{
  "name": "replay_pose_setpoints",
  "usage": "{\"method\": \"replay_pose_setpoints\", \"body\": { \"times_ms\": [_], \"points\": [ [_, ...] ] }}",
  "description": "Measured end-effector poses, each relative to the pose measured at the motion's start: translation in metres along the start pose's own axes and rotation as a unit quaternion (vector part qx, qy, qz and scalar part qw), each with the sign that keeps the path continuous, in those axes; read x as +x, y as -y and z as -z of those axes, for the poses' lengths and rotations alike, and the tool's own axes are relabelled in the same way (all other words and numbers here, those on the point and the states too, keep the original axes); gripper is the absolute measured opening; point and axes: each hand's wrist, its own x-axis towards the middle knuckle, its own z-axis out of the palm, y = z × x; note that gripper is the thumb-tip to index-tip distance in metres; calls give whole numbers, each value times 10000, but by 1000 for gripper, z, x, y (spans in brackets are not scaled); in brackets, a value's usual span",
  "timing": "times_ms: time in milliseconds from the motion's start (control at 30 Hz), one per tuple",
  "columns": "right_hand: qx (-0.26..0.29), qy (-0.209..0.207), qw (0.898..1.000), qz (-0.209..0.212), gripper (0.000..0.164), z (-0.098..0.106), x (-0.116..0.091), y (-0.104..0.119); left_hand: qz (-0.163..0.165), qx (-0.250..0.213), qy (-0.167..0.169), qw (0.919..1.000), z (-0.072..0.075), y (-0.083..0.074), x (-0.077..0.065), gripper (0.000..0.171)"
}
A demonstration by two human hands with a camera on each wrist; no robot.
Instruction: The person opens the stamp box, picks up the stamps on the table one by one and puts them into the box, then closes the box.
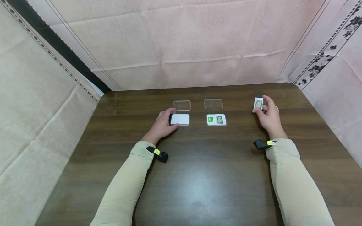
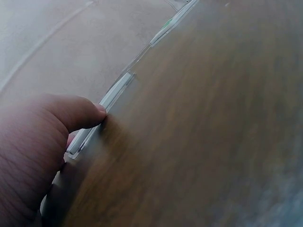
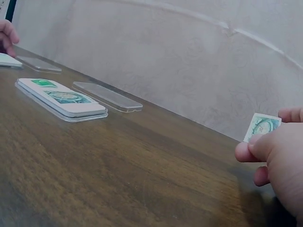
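Note:
My left hand [image 1: 162, 125] rests at a clear plastic case holding a stack of blank white cards [image 1: 180, 119], thumb along its near edge and fingers at the far left corner. In the left wrist view the thumb presses against the side of the case. Out to the right, my right hand [image 1: 268, 116] pinches a small white-bordered picture card [image 1: 258, 103] between thumb and fingers, raised above the table, its greenish oval design facing up. Between the hands lies a second case of white cards [image 1: 216, 120]; its top card bears a green square and a similar greenish picture.
Two clear lids [image 1: 182, 105] [image 1: 213, 103] lie behind the cases, one behind each. The dark wooden table [image 1: 198, 175] has rounded far corners. Pale patterned cloth [image 1: 181, 47] hangs behind it and at both sides.

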Motion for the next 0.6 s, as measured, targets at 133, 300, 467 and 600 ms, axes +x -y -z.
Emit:
{"method": "replay_pose_setpoints", "body": {
  "times_ms": [133,300,467,600],
  "points": [
    [184,169,9997,-27,68,-2,-1,0,5,-6,4,10000,0,0,0,74],
    [391,252,9989,-106,69,-3,-3,2,23,-42,6,10000,0,0,0,74],
    [399,243,9989,1,70,-3,-5,3,7,-40,0,10000,0,-1,0,74],
    [374,231,9989,183,68,-3,-6,5,-109,-30,-37,9999,1,0,-1,73]
  ]
}}
